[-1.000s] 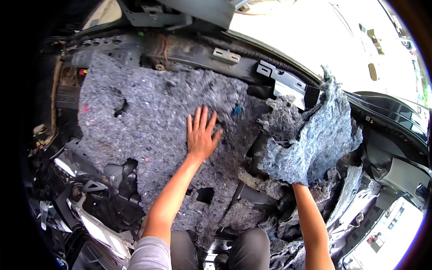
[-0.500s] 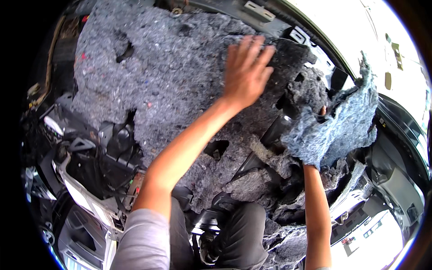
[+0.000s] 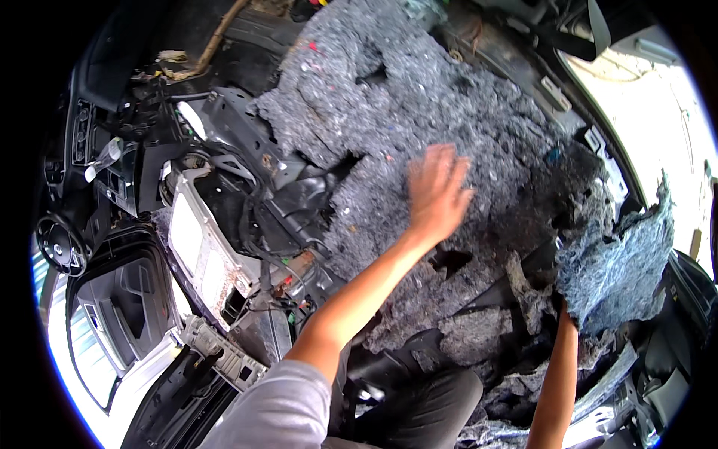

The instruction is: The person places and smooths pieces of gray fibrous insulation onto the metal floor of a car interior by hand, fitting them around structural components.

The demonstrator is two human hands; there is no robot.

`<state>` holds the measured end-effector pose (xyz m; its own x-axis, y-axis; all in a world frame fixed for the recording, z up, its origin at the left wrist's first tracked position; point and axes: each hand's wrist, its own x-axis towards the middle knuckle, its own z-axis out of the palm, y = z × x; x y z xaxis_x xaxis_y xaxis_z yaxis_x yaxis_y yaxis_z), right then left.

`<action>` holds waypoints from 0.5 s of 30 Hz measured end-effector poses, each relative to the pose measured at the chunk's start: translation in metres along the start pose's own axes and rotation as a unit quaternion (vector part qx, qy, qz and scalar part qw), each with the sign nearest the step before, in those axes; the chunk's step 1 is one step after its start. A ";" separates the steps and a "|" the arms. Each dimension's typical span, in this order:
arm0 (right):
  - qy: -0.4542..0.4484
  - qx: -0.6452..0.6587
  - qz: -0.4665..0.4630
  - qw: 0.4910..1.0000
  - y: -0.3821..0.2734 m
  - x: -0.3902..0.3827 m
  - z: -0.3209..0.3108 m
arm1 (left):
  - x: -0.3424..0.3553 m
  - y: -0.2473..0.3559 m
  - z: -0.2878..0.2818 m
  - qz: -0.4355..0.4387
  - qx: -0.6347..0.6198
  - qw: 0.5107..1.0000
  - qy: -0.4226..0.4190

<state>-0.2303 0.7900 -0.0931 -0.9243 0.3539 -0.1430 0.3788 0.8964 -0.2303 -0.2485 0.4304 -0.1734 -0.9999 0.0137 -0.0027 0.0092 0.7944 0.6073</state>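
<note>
My left hand (image 3: pixel 437 198) is open, fingers spread and slightly blurred, over the large grey fibrous felt mat (image 3: pixel 351 112), which has ragged holes and edges. At the right, a torn blue-grey felt piece (image 3: pixel 613 269) covers my right hand; only the bare forearm (image 3: pixel 553 389) shows below it, so its grip is hidden. Torn scraps (image 3: pixel 475 337) of felt and dark plastic lie between my arms.
I am inside a stripped car interior, with my knee (image 3: pixel 441 404) at the bottom. A steering wheel (image 3: pixel 63 247), an open door (image 3: pixel 123 314) and exposed metal frame parts (image 3: pixel 202 247) with wires are at the left. A bright opening (image 3: pixel 673 127) is upper right.
My view has swung left, bringing the steering wheel and door in. My left hand went rightward across the mat, then back toward its middle. My right hand stays under the blue-grey piece.
</note>
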 end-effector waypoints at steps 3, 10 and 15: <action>-0.017 -0.004 0.043 0.999 0.011 -0.016 -0.013 | -0.032 -0.082 -0.005 -0.047 0.085 0.995 0.035; -0.036 0.000 -0.241 0.970 -0.120 -0.097 0.016 | -0.077 -0.114 -0.006 -0.010 0.081 0.997 0.013; -0.253 -0.200 -0.420 0.848 -0.161 -0.178 0.091 | -0.073 -0.113 0.004 0.021 0.093 0.995 0.028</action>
<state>-0.1226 0.5585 -0.1180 -0.6837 -0.5239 -0.5079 -0.5440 0.8299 -0.1238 -0.1769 0.3419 -0.2446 -0.9975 0.0197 0.0681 0.0483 0.8923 0.4489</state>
